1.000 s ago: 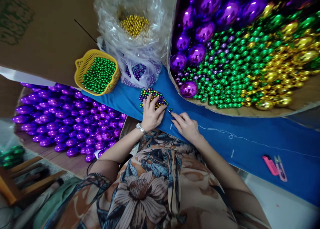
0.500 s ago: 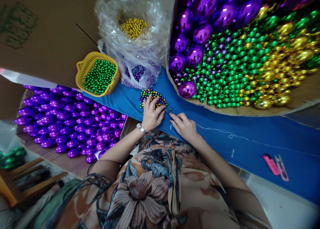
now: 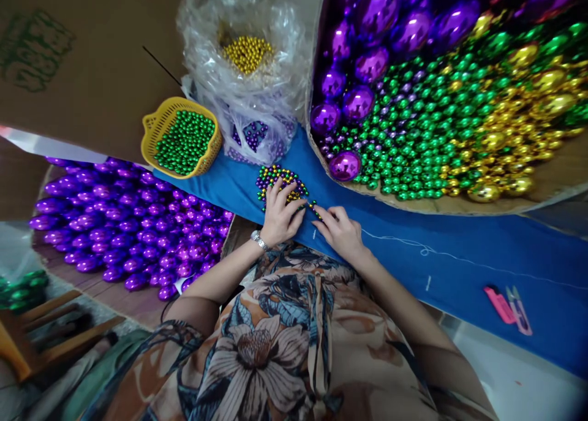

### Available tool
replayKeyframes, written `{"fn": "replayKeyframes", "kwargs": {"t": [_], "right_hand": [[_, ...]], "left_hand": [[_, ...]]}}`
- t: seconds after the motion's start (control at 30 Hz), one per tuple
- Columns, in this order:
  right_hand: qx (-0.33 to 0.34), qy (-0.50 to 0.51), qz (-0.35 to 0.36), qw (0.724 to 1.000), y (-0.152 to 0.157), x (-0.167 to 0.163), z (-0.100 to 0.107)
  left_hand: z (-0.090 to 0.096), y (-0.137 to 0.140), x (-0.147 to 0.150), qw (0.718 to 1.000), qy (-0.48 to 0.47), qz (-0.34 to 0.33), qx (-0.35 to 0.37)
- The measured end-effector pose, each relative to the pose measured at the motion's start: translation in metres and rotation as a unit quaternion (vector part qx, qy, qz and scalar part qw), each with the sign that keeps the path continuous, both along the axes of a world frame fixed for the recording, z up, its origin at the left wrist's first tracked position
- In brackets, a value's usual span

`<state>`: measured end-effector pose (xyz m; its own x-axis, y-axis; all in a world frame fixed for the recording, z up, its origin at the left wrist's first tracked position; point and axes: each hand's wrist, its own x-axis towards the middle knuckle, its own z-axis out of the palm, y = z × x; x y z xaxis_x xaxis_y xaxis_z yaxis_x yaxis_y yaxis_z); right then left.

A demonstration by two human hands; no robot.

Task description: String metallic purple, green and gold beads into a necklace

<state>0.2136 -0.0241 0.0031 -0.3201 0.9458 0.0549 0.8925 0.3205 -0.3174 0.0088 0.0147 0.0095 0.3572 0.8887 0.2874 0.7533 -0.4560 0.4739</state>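
My left hand [image 3: 281,216], with a metal watch [image 3: 260,240] on its wrist, rests at the edge of a pile of small purple, green and gold beads [image 3: 278,174]. Its fingers are apart on the beads, while the thumb and index finger point towards my right hand [image 3: 342,232]. That hand is closed in a pinch on a thin needle with a few beads [image 3: 313,206] showing at its fingertips. A white thread [image 3: 395,238] trails from behind the right hand across the blue cloth [image 3: 459,249].
A yellow basket [image 3: 149,145] of green beads stands at the left, beside plastic bags [image 3: 285,47] with gold and purple beads. Cartons of shiny purple [image 3: 138,225] and mixed bead strings [image 3: 427,139] flank the cloth. Snips [image 3: 519,311] and a pink-and-black tool [image 3: 500,304] lie right.
The left thumb and index finger have drawn slightly away from the needle's tip. Green and gold beads now show between the two hands. The right hand has barely moved.
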Motion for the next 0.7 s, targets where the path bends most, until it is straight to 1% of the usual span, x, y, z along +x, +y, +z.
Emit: {"fn": "replayKeyframes", "kwargs": {"t": [0.1,0.27,0.43,0.53,0.7], "right_hand": [[0.017,0.014,-0.015,1.000,-0.009,0.014,0.005],[0.002,0.008,-0.029,1.000,-0.018,0.024,0.013],[-0.008,0.007,-0.020,1.000,-0.018,0.022,0.009],[-0.004,0.006,-0.019,1.000,-0.018,0.021,0.006],[-0.013,0.001,-0.019,1.000,-0.018,0.020,0.004]], "left_hand": [[0.000,0.001,0.002,1.000,0.000,0.003,0.001],[-0.006,0.001,0.010,1.000,0.016,-0.018,-0.001],[-0.011,0.003,0.011,0.999,0.026,-0.019,-0.005],[-0.011,0.003,0.011,0.999,0.031,-0.012,0.004],[-0.011,0.003,0.011,1.000,0.030,-0.005,-0.007]]}}
